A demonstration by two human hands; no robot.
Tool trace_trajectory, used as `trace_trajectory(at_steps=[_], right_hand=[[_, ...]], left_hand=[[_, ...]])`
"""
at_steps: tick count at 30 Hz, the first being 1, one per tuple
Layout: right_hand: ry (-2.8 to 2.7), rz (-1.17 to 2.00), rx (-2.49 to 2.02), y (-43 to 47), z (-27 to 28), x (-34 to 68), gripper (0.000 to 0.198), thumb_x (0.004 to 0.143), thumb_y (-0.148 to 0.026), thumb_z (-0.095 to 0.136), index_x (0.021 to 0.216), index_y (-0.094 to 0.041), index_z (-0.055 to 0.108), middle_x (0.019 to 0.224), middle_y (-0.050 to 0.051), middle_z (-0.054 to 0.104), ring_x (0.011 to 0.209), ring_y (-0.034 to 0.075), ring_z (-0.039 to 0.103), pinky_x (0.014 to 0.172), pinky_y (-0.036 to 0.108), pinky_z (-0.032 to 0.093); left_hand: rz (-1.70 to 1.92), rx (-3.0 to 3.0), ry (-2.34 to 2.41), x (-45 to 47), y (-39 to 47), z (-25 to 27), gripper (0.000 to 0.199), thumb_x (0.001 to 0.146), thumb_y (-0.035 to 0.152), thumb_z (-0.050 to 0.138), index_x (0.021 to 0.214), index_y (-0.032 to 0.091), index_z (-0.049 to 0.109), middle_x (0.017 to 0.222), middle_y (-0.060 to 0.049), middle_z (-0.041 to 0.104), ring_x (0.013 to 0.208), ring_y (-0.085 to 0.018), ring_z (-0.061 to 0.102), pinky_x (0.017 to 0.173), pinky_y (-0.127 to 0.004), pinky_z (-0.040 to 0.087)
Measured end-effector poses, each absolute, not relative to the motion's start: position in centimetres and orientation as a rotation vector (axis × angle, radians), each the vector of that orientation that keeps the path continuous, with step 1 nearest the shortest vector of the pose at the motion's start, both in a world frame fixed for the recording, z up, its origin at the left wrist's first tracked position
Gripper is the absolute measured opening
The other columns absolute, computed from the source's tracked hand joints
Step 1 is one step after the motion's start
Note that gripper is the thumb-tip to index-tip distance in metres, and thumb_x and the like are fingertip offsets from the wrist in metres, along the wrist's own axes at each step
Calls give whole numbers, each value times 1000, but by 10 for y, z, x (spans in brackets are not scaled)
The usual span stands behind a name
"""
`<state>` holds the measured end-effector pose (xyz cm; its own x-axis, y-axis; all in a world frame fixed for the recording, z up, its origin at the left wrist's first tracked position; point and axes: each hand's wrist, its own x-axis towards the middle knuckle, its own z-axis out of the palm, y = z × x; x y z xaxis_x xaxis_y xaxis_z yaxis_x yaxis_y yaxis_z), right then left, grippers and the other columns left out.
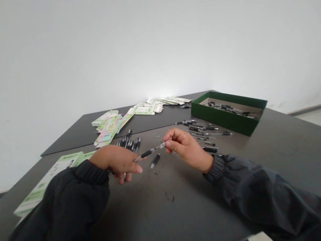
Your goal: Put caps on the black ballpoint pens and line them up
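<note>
In the head view my left hand (120,161) is closed around a pen (147,153) with a clear barrel and black grip, its tip pointing right. The fingertips of my right hand (185,146) pinch a small clear piece (162,145) at that tip; whether the two are joined I cannot tell. A black pen cap (155,161) lies on the table just below the pen. Beyond my left hand is a cluster of black-capped pens (129,141). Several loose pens (199,129) are scattered past my right hand.
A green open box (223,115) holding more pens stands at the back right. Flattened green-and-white cartons (110,128) are spread on the dark table (160,221) at the back left, with others (170,101) near the wall. More cartons (46,184) lie beside my left arm.
</note>
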<state>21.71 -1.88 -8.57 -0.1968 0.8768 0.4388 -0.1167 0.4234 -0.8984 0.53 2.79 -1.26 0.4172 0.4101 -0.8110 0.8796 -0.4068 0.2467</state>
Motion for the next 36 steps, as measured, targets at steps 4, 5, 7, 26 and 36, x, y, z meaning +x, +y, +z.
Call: trace_trajectory(at_steps=[4,5,7,26,36], right_hand=[[-1486,1056,-725,-19,-86,217,23,80,-37,63,87,-18,53,65,-4,53,59,8,51,57,24,42],[-1483,1057,-728,-19,-86,217,23,80,-37,63,87,-18,53,65,-4,53,59,8,52,58,24,42],[-1480,1059,-731,-20,-86,217,23,80,-37,64,87,-18,53,66,-4,53,60,8,52,58,24,43],[-1609,987,-768,-25,-85,217,14,84,-30,58,91,-19,54,68,-4,50,60,8,48,58,23,41],[-1573,1090,-732,-26,-87,217,17,85,-30,56,97,-19,52,78,0,59,68,10,58,65,26,47]], left_hand=[[-912,2005,1101,7,28,-12,36,90,46,39,99,16,57,104,-16,71,85,-23,69,65,-27,51],[-915,2012,1103,7,28,-12,35,90,46,39,96,17,57,104,-15,71,85,-23,69,64,-26,50],[-908,2016,1106,7,28,-13,34,89,46,40,98,17,55,105,-15,70,86,-23,69,63,-26,50],[-891,2018,1112,6,28,-14,36,88,47,41,94,16,57,104,-17,70,84,-24,69,69,-31,51],[-925,2002,1110,8,25,-7,36,92,42,36,112,15,50,108,-17,69,86,-22,69,64,-26,49]])
